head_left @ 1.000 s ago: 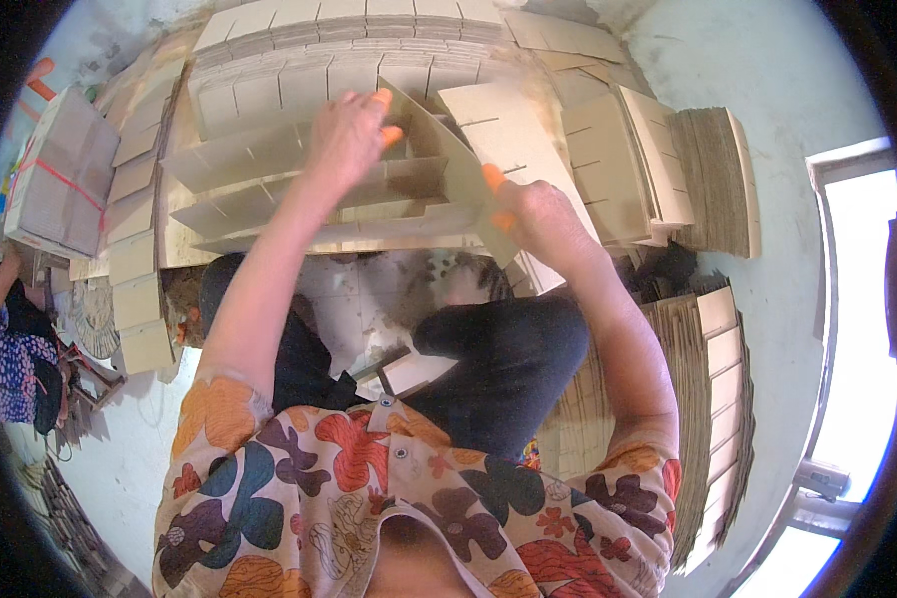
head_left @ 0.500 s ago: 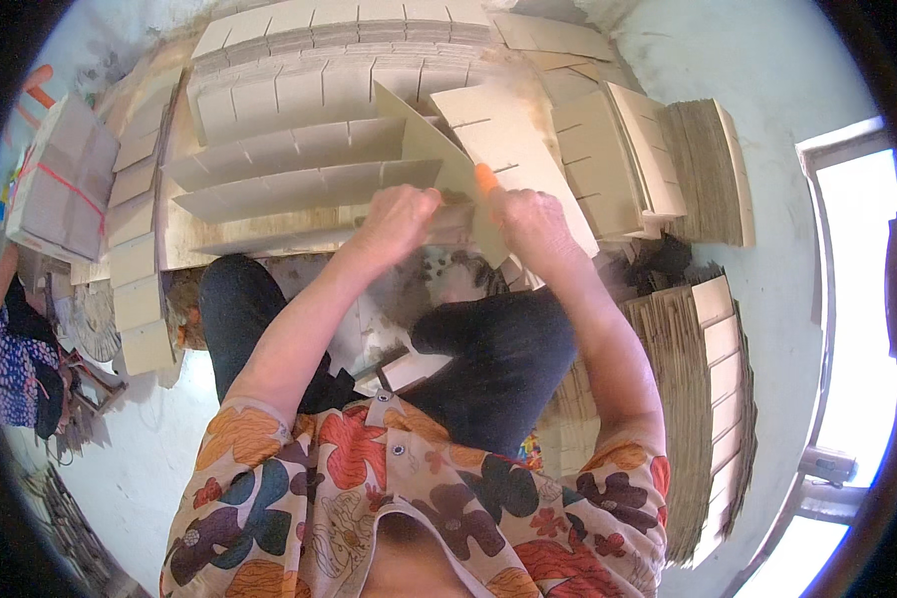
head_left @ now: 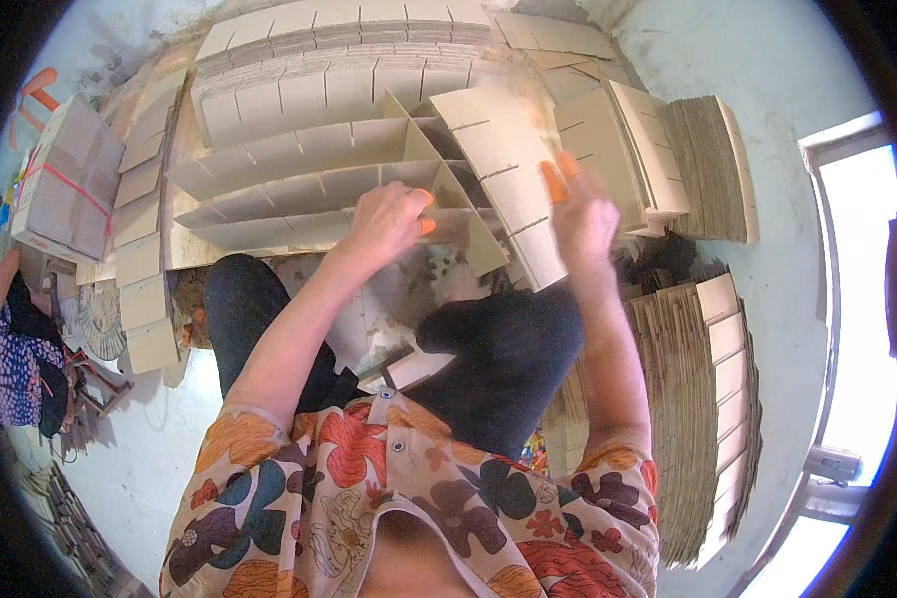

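Apparently everything is arranged within short reach of the fingers. Left hand (head_left: 387,221): bent fingers at the nearest of the long slotted strips (head_left: 294,151), two orange finger covers (head_left: 426,227) parted; cannot tell whether that strip is pinched. Other long strips stand on edge beyond these fingertips and run off to their left, slots upward, likely so each slot is easy to find.

Just right of the left fingertips, the cross strip (head_left: 483,247) runs aslant over the long strips' ends; it probably helps them stand, cardboard this thin being prone to tip.

Right hand (head_left: 585,214): blurred, fingers stretched forward, orange tips at the outer edge of a slotted panel (head_left: 496,149); grip or mere touch, cannot tell. Panel lies aslant left of those tips, presumably angled for handy access.

Ahead of the left fingers, a long slotted stack (head_left: 309,92); right of the right fingers, upright cardboard stacks (head_left: 708,169), packed close, perhaps for mutual support.
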`<state>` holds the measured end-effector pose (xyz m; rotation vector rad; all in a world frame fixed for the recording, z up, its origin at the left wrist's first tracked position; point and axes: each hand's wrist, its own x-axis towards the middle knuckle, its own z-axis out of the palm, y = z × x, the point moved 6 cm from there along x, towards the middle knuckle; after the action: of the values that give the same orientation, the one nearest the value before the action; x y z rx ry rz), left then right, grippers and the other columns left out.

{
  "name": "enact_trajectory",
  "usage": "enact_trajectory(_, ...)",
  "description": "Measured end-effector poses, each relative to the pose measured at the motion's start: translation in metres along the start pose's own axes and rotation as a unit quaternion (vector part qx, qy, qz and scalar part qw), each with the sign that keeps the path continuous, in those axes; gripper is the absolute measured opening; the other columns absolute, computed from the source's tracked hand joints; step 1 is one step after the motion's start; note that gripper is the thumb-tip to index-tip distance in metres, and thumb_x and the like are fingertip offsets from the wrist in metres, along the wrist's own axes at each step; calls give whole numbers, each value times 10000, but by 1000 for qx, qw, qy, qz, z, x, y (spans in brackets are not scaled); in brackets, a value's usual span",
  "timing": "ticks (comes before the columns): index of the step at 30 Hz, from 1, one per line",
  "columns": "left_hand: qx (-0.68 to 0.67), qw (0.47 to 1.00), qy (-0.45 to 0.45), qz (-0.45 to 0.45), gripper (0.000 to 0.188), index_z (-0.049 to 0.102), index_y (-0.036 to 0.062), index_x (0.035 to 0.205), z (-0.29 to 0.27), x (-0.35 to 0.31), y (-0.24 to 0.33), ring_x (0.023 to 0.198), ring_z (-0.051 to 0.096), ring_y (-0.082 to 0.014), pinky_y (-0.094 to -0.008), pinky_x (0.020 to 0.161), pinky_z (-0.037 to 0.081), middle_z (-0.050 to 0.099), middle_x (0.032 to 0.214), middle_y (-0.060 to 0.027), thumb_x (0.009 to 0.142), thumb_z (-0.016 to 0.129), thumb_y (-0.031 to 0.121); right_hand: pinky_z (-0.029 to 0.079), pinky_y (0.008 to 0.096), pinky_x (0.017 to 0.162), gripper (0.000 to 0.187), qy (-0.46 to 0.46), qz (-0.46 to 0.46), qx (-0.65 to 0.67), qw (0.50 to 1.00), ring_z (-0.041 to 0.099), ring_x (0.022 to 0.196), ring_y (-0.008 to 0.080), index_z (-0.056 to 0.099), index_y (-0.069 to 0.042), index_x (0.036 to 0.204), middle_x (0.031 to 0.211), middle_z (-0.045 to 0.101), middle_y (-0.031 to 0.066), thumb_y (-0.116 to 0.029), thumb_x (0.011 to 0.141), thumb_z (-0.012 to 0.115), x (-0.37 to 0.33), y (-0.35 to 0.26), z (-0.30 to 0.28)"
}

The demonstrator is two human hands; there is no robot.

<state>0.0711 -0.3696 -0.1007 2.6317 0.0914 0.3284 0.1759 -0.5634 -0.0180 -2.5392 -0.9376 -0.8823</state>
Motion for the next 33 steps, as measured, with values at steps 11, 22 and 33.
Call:
enact_trajectory(11,-8,992,114,46,274,651,55,940,-10,-27,-13,763,594,-293,-406,674,482,623,766,-114,723,734,200,507,302,646,457,-309,364,310,822,618,697,163,659,20,945,790,653,94,-334,701,813,-31,124,98)
enact_trajectory(22,-10,991,132,31,294,640,40,964,-21,-36,-19,801,589,-271,-398,725,446,663,846,-98,735,715,210,469,266,567,234,-157,407,452,778,564,608,118,712,-16,863,707,640,52,-223,764,756,-13,119,61)
enact_trajectory(33,-53,981,184,28,377,631,-9,1020,-38,-46,-21,785,603,-246,-364,710,472,680,943,-104,760,729,246,465,267,615,320,-148,286,310,894,563,646,114,692,15,881,708,643,45,-298,818,700,45,50,-5)
